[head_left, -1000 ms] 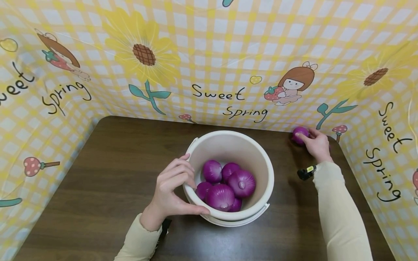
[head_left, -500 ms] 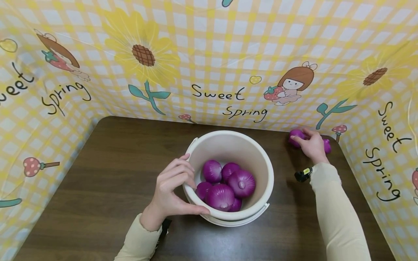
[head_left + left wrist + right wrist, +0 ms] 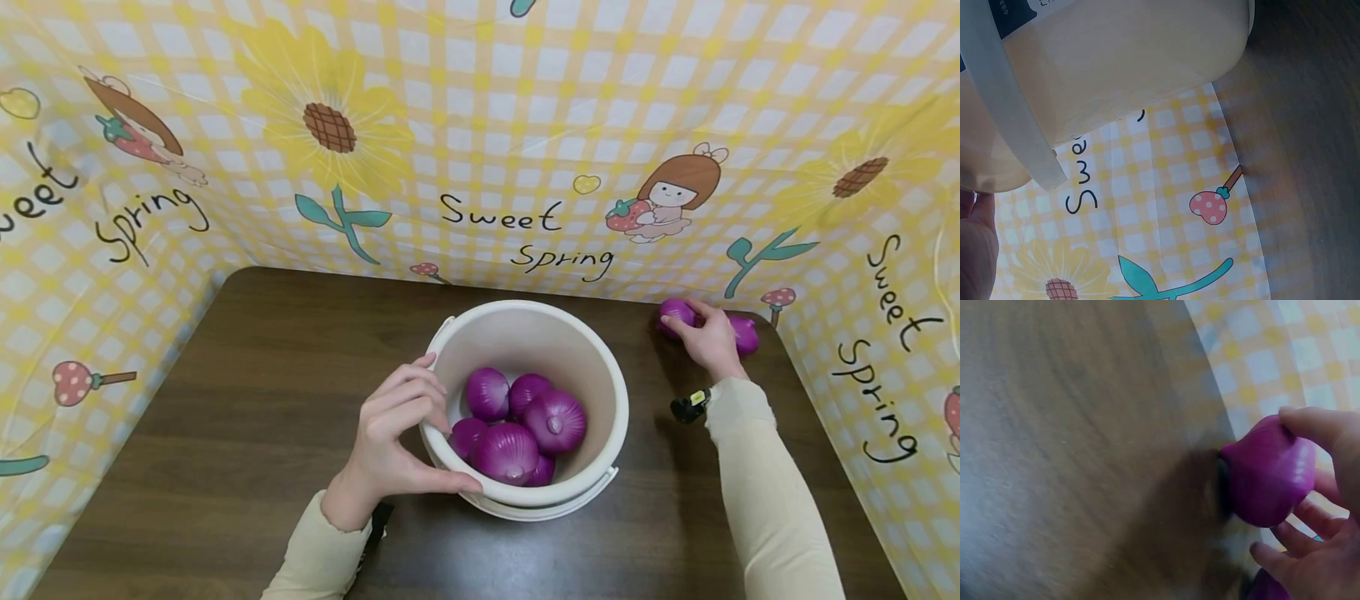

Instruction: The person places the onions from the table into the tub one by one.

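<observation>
A white bucket (image 3: 617,417) with several purple onions (image 3: 554,422) inside stands at the middle of the table. My left hand (image 3: 397,433) holds its near-left rim, fingers at the edge and thumb along the front. At the back right, my right hand (image 3: 711,337) grips a single purple onion (image 3: 676,317) between thumb and fingers. In the right wrist view this onion (image 3: 1269,475) has its pointed end toward the table. Another onion (image 3: 744,334) lies just right of that hand, partly hidden by it. The left wrist view has the bucket's side (image 3: 1129,56) and handle (image 3: 1013,119).
The dark wooden table (image 3: 247,400) is enclosed at the back and sides by a yellow checked cloth (image 3: 480,125) with printed flowers. Its back edge runs close behind the gripped onion. The bucket's handle (image 3: 555,510) hangs down at the front.
My right hand has moved slightly left and nearer with its onion, uncovering the other onion on its right. The left hand and the bucket have stayed still.
</observation>
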`<state>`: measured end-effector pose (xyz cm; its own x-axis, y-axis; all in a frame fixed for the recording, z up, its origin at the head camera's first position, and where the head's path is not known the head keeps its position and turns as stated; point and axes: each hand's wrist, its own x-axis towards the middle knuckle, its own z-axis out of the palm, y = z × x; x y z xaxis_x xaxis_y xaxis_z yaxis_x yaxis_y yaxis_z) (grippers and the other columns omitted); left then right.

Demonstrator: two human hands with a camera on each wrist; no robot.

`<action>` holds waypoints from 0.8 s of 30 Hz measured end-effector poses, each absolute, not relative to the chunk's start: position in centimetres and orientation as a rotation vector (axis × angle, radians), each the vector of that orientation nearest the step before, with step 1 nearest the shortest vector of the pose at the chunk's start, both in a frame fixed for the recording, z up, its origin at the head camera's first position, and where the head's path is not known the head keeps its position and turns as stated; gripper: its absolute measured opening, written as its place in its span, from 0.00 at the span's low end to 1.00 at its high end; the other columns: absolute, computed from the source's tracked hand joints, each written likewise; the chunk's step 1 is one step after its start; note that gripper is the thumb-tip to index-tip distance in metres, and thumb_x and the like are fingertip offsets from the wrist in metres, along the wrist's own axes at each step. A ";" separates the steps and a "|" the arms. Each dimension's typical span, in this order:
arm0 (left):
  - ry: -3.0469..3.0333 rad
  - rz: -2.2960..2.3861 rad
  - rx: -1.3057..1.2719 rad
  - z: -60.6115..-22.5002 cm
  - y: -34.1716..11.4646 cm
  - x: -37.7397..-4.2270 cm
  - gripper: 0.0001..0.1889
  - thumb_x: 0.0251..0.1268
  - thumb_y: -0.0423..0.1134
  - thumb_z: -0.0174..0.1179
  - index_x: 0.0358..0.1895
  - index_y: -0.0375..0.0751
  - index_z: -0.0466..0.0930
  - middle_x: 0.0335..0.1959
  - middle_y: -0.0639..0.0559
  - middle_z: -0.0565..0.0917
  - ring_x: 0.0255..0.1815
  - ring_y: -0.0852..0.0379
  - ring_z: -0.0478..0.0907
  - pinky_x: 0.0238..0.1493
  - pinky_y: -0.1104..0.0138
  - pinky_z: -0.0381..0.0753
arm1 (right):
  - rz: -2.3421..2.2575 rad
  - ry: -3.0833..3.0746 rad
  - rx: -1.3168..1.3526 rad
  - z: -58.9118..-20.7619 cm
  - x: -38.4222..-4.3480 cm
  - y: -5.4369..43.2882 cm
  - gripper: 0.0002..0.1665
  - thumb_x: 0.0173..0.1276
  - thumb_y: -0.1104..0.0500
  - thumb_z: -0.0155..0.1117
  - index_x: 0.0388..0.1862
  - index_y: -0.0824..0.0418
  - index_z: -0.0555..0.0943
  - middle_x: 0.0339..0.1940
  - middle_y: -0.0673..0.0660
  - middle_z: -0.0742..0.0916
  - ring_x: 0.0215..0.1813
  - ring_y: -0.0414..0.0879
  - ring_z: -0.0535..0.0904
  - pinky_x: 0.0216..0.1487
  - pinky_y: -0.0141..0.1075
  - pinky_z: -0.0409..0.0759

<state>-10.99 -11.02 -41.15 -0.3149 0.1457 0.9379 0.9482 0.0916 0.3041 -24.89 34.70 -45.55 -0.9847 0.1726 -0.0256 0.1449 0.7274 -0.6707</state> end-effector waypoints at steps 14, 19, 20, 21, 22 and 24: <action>-1.595 -1.307 -1.108 -41.2 -11.1 -11.0 0.30 0.42 0.63 0.81 0.22 0.41 0.76 0.23 0.52 0.77 0.34 0.48 0.76 0.63 0.44 0.75 | 1.294 -2.739 -0.352 -46.9 -24.4 34.1 0.45 0.74 0.43 0.64 0.80 0.63 0.61 0.74 0.71 0.69 0.73 0.62 0.66 0.71 0.55 0.67; -1.596 -1.306 -1.109 -41.1 -11.1 -10.9 0.30 0.42 0.62 0.81 0.22 0.41 0.76 0.23 0.52 0.77 0.34 0.48 0.76 0.63 0.44 0.75 | 1.319 -2.691 -0.398 -47.0 -24.3 33.9 0.43 0.74 0.43 0.64 0.79 0.60 0.64 0.74 0.69 0.70 0.73 0.60 0.68 0.71 0.53 0.68; -1.595 -1.305 -1.110 -41.1 -11.1 -10.9 0.30 0.42 0.62 0.81 0.22 0.41 0.76 0.23 0.52 0.77 0.33 0.48 0.76 0.63 0.44 0.75 | 1.327 -2.682 -0.410 -47.0 -24.2 33.8 0.42 0.74 0.43 0.64 0.79 0.60 0.64 0.74 0.68 0.70 0.73 0.60 0.67 0.71 0.53 0.67; -1.595 -1.305 -1.111 -41.1 -11.1 -10.9 0.30 0.42 0.62 0.81 0.22 0.41 0.76 0.23 0.52 0.77 0.33 0.48 0.76 0.63 0.44 0.75 | 1.335 -2.673 -0.420 -47.0 -24.2 33.8 0.42 0.74 0.43 0.64 0.79 0.59 0.64 0.75 0.68 0.70 0.73 0.59 0.67 0.71 0.53 0.67; -1.594 -1.304 -1.112 -41.1 -11.1 -10.9 0.30 0.42 0.62 0.81 0.22 0.41 0.76 0.23 0.52 0.77 0.33 0.48 0.76 0.63 0.44 0.75 | 1.340 -2.667 -0.429 -46.9 -24.1 33.8 0.41 0.74 0.44 0.63 0.79 0.59 0.65 0.75 0.67 0.69 0.73 0.59 0.67 0.71 0.52 0.67; -1.591 -1.303 -1.111 -41.1 -11.0 -11.0 0.30 0.42 0.63 0.81 0.22 0.41 0.76 0.23 0.52 0.77 0.33 0.48 0.75 0.63 0.44 0.75 | 1.340 -2.664 -0.441 -46.8 -24.1 33.9 0.41 0.75 0.43 0.62 0.79 0.58 0.64 0.76 0.66 0.68 0.74 0.59 0.66 0.72 0.52 0.67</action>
